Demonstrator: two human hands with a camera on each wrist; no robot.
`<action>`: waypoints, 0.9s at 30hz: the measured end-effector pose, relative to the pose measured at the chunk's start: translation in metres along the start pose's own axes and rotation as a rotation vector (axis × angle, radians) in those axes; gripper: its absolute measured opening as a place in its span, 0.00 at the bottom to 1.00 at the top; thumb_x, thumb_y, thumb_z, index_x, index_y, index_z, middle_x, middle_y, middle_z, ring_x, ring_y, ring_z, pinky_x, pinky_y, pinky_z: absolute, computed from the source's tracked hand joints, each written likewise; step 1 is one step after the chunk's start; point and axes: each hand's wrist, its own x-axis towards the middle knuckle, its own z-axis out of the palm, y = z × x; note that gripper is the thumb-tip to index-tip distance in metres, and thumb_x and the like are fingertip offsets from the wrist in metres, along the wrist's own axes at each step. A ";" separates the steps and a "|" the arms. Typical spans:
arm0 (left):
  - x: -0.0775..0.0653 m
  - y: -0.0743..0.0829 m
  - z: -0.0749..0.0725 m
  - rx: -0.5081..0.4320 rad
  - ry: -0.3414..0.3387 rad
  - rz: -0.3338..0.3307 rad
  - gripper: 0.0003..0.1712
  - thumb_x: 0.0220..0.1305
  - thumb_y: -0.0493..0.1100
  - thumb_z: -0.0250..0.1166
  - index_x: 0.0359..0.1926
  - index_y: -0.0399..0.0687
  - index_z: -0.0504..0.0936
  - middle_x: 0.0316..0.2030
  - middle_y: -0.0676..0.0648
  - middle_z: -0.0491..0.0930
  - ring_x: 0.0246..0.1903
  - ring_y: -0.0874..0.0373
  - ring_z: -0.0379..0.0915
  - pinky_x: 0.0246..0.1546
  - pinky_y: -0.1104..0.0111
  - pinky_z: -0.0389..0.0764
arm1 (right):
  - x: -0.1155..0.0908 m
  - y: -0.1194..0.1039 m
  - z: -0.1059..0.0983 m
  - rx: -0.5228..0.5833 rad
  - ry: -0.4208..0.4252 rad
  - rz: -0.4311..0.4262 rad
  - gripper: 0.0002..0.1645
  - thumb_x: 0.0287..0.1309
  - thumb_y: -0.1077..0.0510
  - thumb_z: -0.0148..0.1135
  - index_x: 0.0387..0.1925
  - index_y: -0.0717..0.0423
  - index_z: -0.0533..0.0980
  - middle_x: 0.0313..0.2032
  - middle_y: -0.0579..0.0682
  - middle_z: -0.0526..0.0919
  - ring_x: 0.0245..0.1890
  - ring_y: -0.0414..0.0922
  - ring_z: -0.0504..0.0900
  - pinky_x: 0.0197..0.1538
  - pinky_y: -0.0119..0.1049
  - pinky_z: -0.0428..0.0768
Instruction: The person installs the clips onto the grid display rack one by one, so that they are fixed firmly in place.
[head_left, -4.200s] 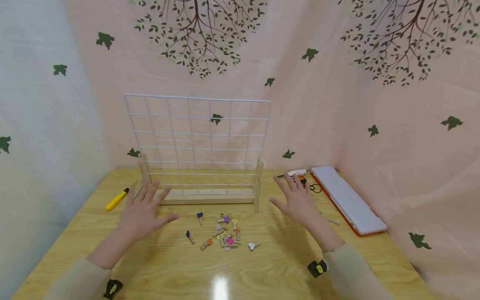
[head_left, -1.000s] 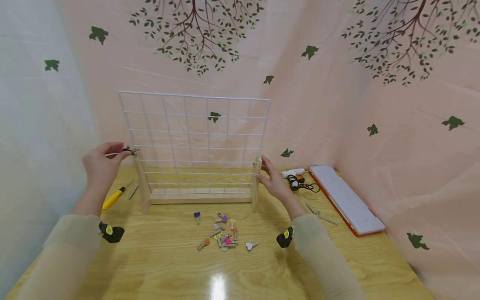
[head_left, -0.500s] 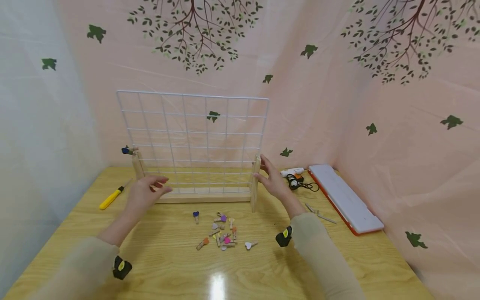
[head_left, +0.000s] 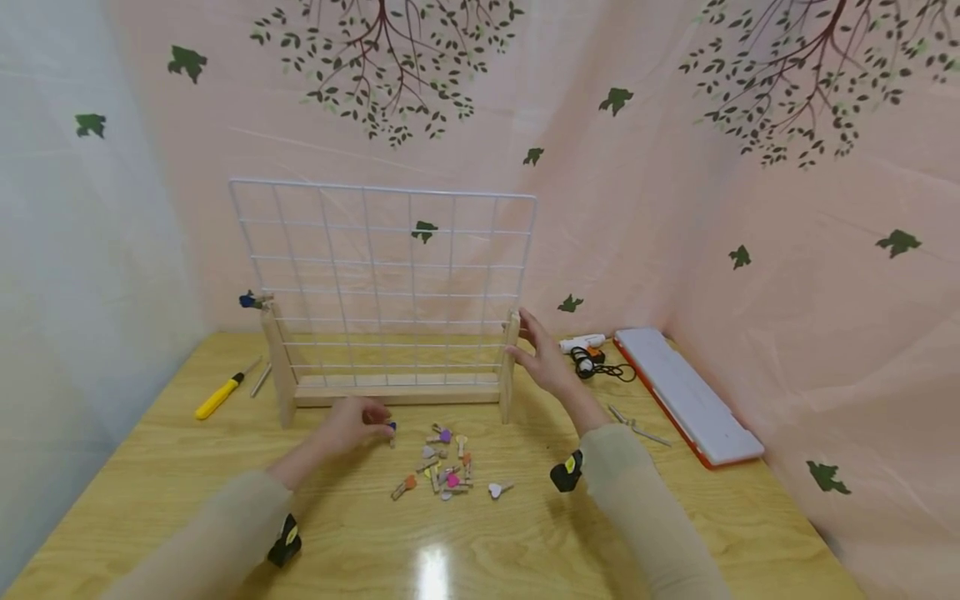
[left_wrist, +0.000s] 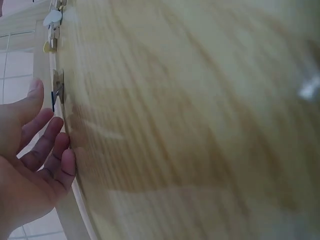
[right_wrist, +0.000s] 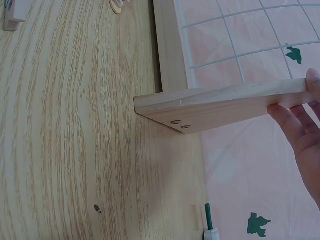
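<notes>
My left hand (head_left: 347, 429) is low over the table, its loosely bent fingers reaching a small clothespin with a blue heart (head_left: 392, 427). In the left wrist view that clothespin (left_wrist: 59, 87) lies just beyond the thumb and fingertips, with a gap visible. My right hand (head_left: 546, 360) grips the right wooden upright (right_wrist: 225, 105) of a stand that carries a white wire grid (head_left: 390, 250), thumb in front and fingers behind. Another blue-heart clothespin (head_left: 249, 300) is clipped at the top of the left upright (head_left: 277, 358).
Several heart clothespins (head_left: 452, 481) lie in a loose pile. A yellow screwdriver (head_left: 219, 398) and a metal rod (head_left: 261, 379) lie left. At right are a glue gun (head_left: 583, 343) with black cord, metal rods (head_left: 637, 427) and a long white-and-red case (head_left: 686, 396).
My left hand has let go of the blue-heart clothespin on the left upright and moved down and right to the one on the table. My right hand stays on the right upright.
</notes>
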 end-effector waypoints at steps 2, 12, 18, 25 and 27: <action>0.002 0.001 0.003 -0.001 -0.013 -0.012 0.12 0.48 0.46 0.68 0.34 0.45 0.82 0.28 0.53 0.80 0.27 0.63 0.70 0.29 0.70 0.72 | 0.002 0.009 0.001 -0.006 0.000 0.001 0.43 0.57 0.59 0.54 0.68 0.58 0.43 0.61 0.60 0.63 0.61 0.56 0.62 0.53 0.51 0.70; 0.002 0.004 0.006 0.020 -0.001 0.012 0.05 0.47 0.43 0.69 0.23 0.50 0.80 0.22 0.56 0.77 0.24 0.64 0.68 0.25 0.72 0.69 | -0.001 -0.008 0.000 -0.041 0.007 0.007 0.41 0.58 0.62 0.54 0.67 0.62 0.44 0.58 0.63 0.66 0.60 0.58 0.62 0.54 0.53 0.67; -0.003 0.003 -0.001 -0.055 0.004 0.007 0.05 0.48 0.42 0.68 0.24 0.49 0.79 0.23 0.55 0.76 0.24 0.63 0.69 0.25 0.73 0.71 | -0.004 -0.017 -0.001 -0.041 0.003 0.040 0.41 0.58 0.63 0.54 0.67 0.63 0.44 0.59 0.62 0.64 0.60 0.57 0.62 0.55 0.50 0.67; -0.013 0.017 -0.041 -0.213 0.175 -0.005 0.08 0.54 0.42 0.64 0.34 0.43 0.80 0.29 0.48 0.81 0.28 0.59 0.77 0.27 0.70 0.78 | 0.001 0.005 0.001 -0.059 -0.001 0.028 0.43 0.58 0.56 0.54 0.68 0.55 0.43 0.60 0.58 0.64 0.61 0.55 0.61 0.55 0.50 0.68; -0.016 0.020 -0.060 -0.246 0.237 -0.014 0.12 0.55 0.46 0.62 0.37 0.44 0.80 0.31 0.46 0.81 0.30 0.59 0.77 0.29 0.71 0.78 | 0.000 0.004 0.001 -0.056 0.001 0.043 0.43 0.58 0.56 0.54 0.68 0.54 0.43 0.60 0.57 0.64 0.61 0.54 0.61 0.56 0.50 0.67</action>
